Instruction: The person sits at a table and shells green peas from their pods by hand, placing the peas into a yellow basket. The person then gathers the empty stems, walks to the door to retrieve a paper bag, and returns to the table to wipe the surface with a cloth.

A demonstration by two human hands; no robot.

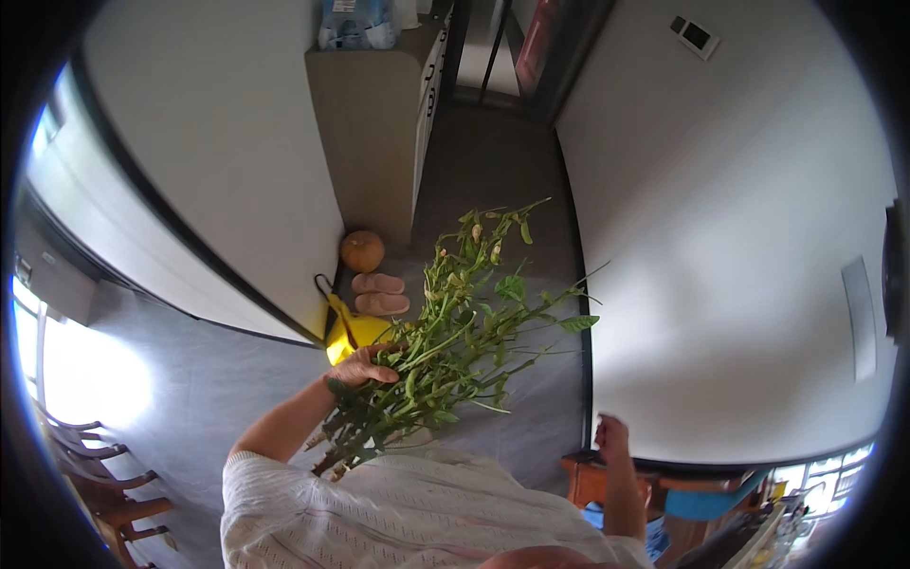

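My left hand grips a large bunch of cut green bean plants with leaves, flat green pods and thick stem ends. The bunch lies aslant before my chest, its stems towards me and its leafy tops pointing away to the right. Part of the hand's fingers is hidden behind the stems. Out to the right, near the white wall, my right hand is raised with its fingers curled, and no object shows in it. A yellow bag with a dark handle sits on the floor just beyond my left hand.
Pink slippers and an orange pumpkin are on the floor by a cabinet. Bottles in plastic wrap stand on the cabinet. White walls flank the passage. Wooden chairs stand at lower left, wooden furniture at lower right.
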